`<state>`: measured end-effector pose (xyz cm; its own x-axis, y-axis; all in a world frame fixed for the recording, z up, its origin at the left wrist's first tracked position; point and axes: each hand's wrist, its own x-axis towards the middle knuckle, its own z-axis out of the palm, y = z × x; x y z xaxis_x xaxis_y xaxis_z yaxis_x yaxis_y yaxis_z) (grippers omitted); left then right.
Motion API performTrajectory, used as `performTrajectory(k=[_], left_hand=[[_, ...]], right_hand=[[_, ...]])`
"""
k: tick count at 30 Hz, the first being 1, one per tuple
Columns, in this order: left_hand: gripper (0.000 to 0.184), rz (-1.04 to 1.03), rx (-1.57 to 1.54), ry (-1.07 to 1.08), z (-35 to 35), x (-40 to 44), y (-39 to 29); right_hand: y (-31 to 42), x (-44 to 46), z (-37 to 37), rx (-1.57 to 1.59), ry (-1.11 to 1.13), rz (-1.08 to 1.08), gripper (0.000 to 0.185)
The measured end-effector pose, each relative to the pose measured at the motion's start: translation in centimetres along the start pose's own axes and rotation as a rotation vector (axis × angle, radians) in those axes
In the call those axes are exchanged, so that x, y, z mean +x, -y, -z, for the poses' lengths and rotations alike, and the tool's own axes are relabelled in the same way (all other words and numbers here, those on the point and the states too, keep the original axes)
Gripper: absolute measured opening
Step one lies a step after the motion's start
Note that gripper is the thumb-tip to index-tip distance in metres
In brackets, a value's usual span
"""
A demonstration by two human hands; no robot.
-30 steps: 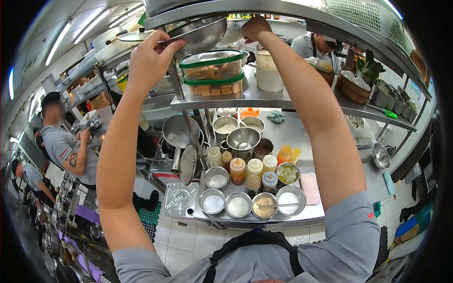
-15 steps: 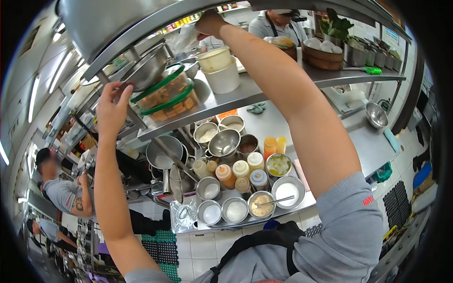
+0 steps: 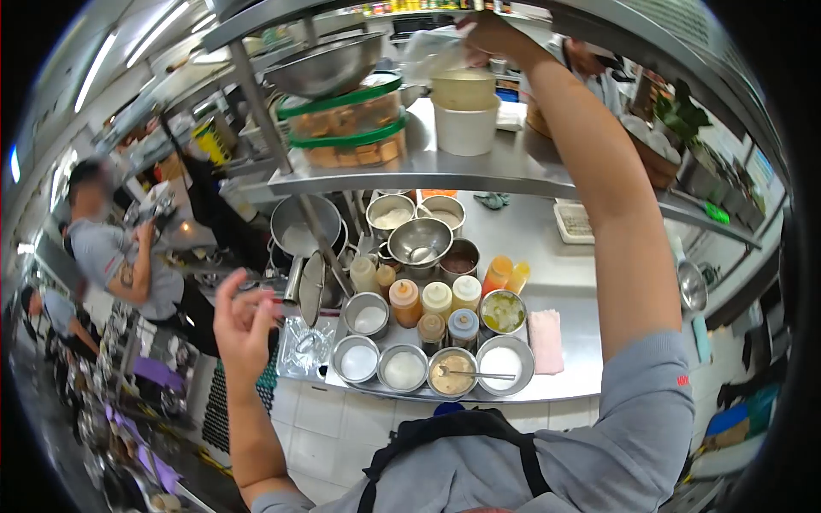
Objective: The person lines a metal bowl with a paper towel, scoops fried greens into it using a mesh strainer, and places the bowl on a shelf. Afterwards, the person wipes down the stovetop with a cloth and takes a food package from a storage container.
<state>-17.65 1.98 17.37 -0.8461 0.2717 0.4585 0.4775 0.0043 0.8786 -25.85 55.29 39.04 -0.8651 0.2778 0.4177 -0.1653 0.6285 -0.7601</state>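
Note:
My right hand (image 3: 494,36) reaches up over the steel shelf, its fingers closed at the edge of a translucent plastic piece (image 3: 434,53). Whether that is a bag or a lid I cannot tell. It hangs just above a cream-coloured tub (image 3: 463,88), which is stacked on a white bucket (image 3: 464,128). My left hand (image 3: 245,321) is raised left of the counter, fingers apart and holding nothing, near a pan lid (image 3: 310,291). On the shelf's left side, a steel bowl (image 3: 325,68) rests on two green-lidded containers (image 3: 346,147).
Below the shelf, squeeze bottles (image 3: 436,297) and steel pots of powders and sauces (image 3: 404,368) crowd the counter. A pink cloth (image 3: 546,342) lies at their right. The shelf edge (image 3: 428,181) and its post (image 3: 261,111) stand before me. A co-worker (image 3: 128,256) is at the left.
My left hand has come away from the steel bowl on the shelf and dropped lower. My view has turned left, and my right hand with the plastic piece is now above the cream-coloured tub.

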Motion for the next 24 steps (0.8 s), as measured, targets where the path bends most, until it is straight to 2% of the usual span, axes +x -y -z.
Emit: performTrajectory(k=[1, 2, 6, 7, 8, 9, 10, 14, 15, 19, 22, 24], left_hand=[[0.042, 0.058, -0.026, -0.02, 0.8, -1.8, 2.1], [0.036, 0.116, -0.052, -0.031, 1.6, -3.5, 4.4], [0.021, 0.377, -0.064, -0.162, 3.0, -10.8, 11.1], [0.021, 0.378, -0.069, -0.163, 2.9, -12.2, 12.0], [0.021, 0.468, -0.116, -0.192, 2.8, -13.6, 12.6], [0.021, 0.559, -0.162, -0.221, 2.7, -14.6, 12.8], [0.021, 0.563, -0.165, -0.222, 2.6, -15.1, 13.1], [0.021, 0.601, -0.144, -0.206, 2.4, -15.9, 13.0], [0.021, 0.585, -0.131, -0.189, 2.5, -15.9, 13.0], [0.022, 0.587, -0.118, -0.182, 3.1, -16.1, 13.0], [0.022, 0.6, -0.116, -0.204, 3.4, -17.1, 13.3], [0.022, 0.618, -0.109, -0.214, 3.6, -17.8, 13.5]], right_hand=[[-0.9, 0.6, -0.2, -0.003, -0.008, 0.04, 0.039], [1.0, -1.2, -0.7, -0.178, -0.015, 0.011, 0.039], [0.3, 0.2, -0.1, -0.027, -0.01, 0.079, 0.032], [0.1, 0.9, 0.2, 0.07, 0.01, 0.109, 0.03], [-0.1, 0.9, 0.1, 0.068, 0.012, 0.105, 0.03], [-0.1, 0.6, 0.0, 0.15, 0.04, 0.147, 0.023], [0.0, 0.3, -0.1, 0.232, 0.069, 0.192, 0.015], [1.2, 0.6, -1.8, 0.025, 0.016, 0.096, 0.018], [1.6, 1.0, -1.8, -0.111, -0.037, 0.157, 0.03], [1.4, 1.7, -1.0, -0.102, 0.084, 0.158, 0.031], [0.7, 1.9, -1.2, 0.028, 0.119, 0.307, 0.017], [1.8, 1.2, -0.7, -0.087, 0.103, 0.289, 0.018]])
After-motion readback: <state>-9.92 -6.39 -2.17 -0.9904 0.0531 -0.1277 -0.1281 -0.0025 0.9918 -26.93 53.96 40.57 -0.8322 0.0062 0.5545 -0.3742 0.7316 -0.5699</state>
